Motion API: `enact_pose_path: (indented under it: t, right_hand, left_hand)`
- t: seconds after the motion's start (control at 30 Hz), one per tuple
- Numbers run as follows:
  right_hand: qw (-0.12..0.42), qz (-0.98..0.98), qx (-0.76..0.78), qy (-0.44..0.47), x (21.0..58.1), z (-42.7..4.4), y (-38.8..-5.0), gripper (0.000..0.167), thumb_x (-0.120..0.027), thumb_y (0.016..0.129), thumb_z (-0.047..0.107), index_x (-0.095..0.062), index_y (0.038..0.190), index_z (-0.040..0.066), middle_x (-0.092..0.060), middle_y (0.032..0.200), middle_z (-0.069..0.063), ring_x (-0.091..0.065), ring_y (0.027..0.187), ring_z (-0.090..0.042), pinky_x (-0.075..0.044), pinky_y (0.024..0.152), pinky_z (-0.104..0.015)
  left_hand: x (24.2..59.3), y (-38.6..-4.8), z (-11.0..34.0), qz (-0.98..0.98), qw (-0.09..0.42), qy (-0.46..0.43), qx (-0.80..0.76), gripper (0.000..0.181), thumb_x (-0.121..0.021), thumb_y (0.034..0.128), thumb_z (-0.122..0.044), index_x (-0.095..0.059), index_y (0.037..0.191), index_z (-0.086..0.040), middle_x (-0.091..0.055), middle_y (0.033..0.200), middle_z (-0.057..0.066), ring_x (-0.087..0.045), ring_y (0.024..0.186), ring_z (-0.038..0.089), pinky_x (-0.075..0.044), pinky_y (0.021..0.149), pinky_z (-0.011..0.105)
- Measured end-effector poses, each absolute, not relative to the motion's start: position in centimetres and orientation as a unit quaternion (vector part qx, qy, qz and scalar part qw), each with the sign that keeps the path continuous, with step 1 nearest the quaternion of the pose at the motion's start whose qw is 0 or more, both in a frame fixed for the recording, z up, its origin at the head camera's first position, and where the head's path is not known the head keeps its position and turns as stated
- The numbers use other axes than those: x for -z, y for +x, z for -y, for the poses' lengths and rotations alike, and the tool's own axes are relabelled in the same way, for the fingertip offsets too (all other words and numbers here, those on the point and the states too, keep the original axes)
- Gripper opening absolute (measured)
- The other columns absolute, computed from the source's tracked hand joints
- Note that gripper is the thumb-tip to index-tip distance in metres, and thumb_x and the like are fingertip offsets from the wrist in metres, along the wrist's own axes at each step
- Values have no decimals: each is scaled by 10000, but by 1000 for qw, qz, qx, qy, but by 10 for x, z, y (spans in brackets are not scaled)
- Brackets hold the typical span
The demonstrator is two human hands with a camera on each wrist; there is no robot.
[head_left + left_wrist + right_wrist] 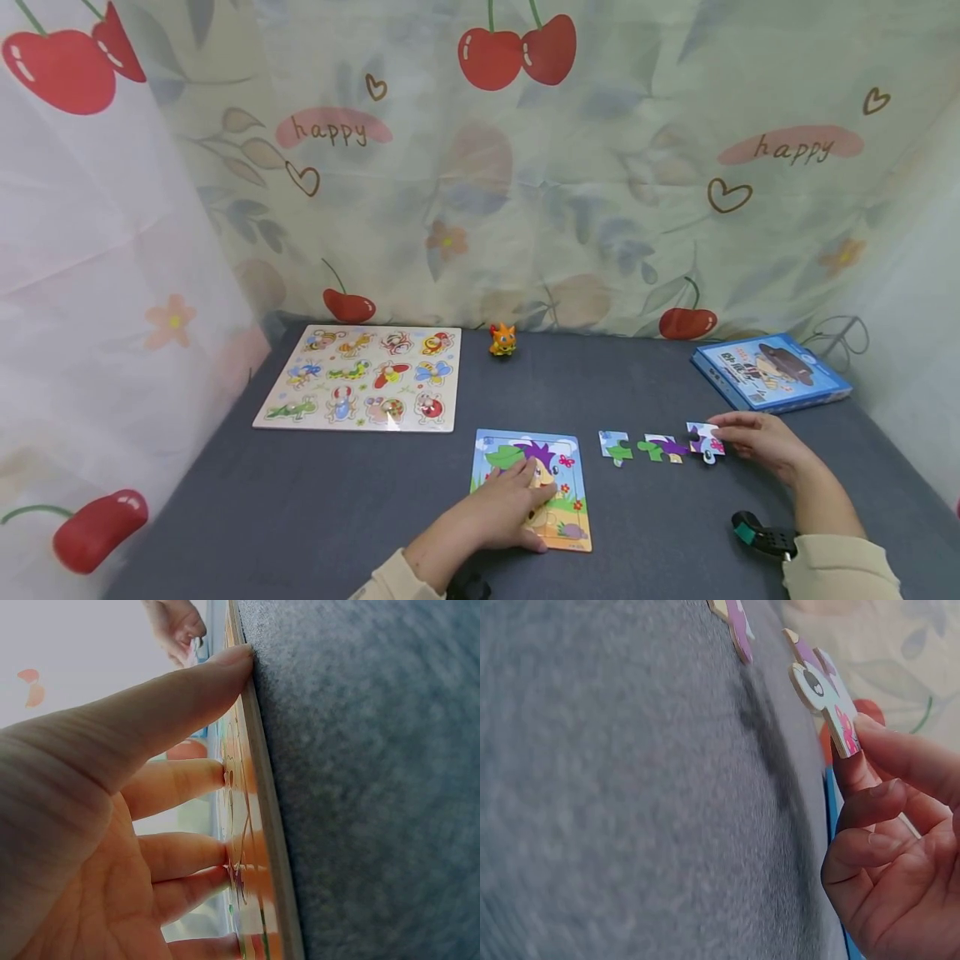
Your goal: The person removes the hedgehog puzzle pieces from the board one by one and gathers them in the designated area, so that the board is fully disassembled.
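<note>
My left hand (506, 510) rests on a small picture puzzle board (572, 492) with a purple-haired cartoon character, its fingertips touching the surface and its thumb at the near edge. The board lies flat on the dark table. In my right hand (761, 442), thumb and finger pinch a puzzle piece (826, 701) bearing an eye and a pink butterfly. The right wrist view shows that piece raised off the cloth. Left of it lie two more pieces, a green and purple one (663, 448) and a sky-and-green one (616, 447).
A larger peg puzzle with insects (375, 379) lies at the back left. A small orange toy figure (502, 340) stands at the back middle. At the back right is a blue box (772, 372). A black and teal device (761, 533) is by my right wrist.
</note>
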State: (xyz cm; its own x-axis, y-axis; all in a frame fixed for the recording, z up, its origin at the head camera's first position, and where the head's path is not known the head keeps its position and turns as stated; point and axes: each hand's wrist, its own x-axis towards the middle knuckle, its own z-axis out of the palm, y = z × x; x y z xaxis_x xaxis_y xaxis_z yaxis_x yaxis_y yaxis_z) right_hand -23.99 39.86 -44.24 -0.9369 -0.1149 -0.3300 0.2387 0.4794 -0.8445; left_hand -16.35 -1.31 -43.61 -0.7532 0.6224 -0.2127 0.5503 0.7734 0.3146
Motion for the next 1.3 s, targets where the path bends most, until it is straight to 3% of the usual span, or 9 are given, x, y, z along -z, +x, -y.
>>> enact_pose_path:
  t: [0.33, 0.47, 0.73, 1.3]
  right_hand:
    - [181, -846, 499, 50, 445, -407, -236, 103, -592, 913, 285, -684, 937, 324, -547, 775, 161, -480, 693, -50, -435, 625, -227]
    - [176, -856, 483, 50, 446, -406, -236, 139, -598, 909, 269, -703, 992, 233, -583, 785, 173, -485, 692, -52, -432, 620, -234]
    - [171, -877, 444, 65, 441, -401, -236, 376, -622, 890, 273, -635, 1138, -9, -569, 790, 142, -469, 692, -66, -421, 612, -235]
    - [147, -904, 394, 73, 441, -396, -238, 418, -665, 854, 298, -638, 1082, -51, -606, 762, 106, -485, 700, -94, -421, 604, -249]
  left_hand:
    - [436, -164, 13, -928, 154, 316, -120, 688, -724, 761, -451, -467, 1373, -270, -298, 1513, 140, -250, 1418, 261, -323, 1077, 515]
    - [436, -164, 13, -929, 152, 318, -116, 690, -721, 759, -465, -467, 1373, -275, -301, 1512, 133, -252, 1417, 260, -323, 1078, 511]
    - [435, -164, 14, -929, 152, 318, -113, 696, -715, 757, -480, -464, 1374, -277, -305, 1511, 128, -257, 1415, 260, -319, 1084, 504]
    - [436, -164, 13, -928, 161, 312, -122, 688, -719, 764, -455, -463, 1376, -272, -294, 1517, 129, -246, 1420, 258, -309, 1088, 509]
